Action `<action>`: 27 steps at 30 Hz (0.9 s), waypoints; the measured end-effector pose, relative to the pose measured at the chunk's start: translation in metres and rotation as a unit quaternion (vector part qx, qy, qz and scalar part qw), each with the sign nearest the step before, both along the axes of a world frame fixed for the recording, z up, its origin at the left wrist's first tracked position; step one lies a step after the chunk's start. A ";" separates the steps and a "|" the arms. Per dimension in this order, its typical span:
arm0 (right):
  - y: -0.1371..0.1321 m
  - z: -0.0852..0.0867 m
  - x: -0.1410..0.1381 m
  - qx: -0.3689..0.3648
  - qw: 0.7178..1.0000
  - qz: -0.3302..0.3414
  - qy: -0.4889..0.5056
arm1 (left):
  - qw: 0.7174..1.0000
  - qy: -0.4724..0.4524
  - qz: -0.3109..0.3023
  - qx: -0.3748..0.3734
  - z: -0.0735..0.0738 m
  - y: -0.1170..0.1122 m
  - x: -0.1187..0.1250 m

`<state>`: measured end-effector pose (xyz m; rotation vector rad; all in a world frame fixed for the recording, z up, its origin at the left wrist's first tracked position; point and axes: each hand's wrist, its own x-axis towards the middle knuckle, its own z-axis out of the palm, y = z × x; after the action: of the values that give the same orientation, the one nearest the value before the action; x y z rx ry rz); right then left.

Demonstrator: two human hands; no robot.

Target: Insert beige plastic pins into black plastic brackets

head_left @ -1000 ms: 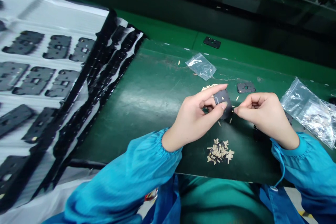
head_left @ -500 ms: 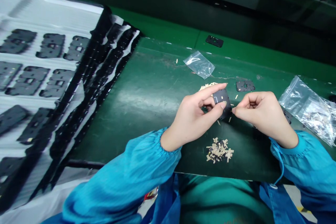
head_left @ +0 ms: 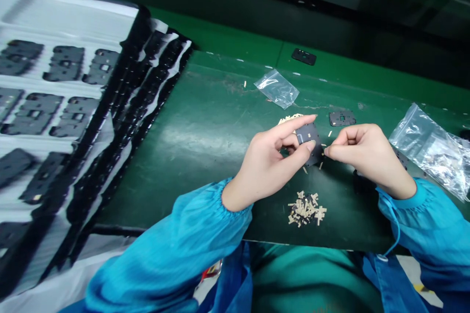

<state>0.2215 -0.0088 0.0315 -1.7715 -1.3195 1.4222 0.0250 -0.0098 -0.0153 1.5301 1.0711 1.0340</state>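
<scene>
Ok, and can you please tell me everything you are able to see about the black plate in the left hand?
The black plate is a flat, matte, roughly square piece, perhaps plastic, with a small tan patch near its upper edge. Its finer details are hard to make out. It is held tilted above the green mat, pinched between the thumb and fingers of the left hand, which cover part of it. The right hand is close to its right edge, but I cannot tell whether they touch.
</scene>
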 end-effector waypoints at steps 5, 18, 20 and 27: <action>0.002 0.000 0.000 -0.010 1.000 0.004 0.011 | 1.000 -0.008 -0.001 -0.006 0.002 -0.001 0.001; -0.001 -0.001 -0.001 -0.005 1.000 0.002 -0.014 | 1.000 0.014 0.012 -0.003 0.005 -0.001 0.000; -0.002 -0.003 -0.001 -0.002 1.000 0.008 -0.019 | 1.000 0.017 0.010 0.001 0.004 -0.001 -0.001; -0.004 -0.006 -0.001 0.020 0.999 0.017 -0.047 | 1.000 0.024 0.003 0.014 0.001 -0.001 -0.002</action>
<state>0.2205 -0.0131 0.0260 -1.8166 -1.4224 1.3351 0.0233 -0.0110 -0.0143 1.5828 1.0991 1.0237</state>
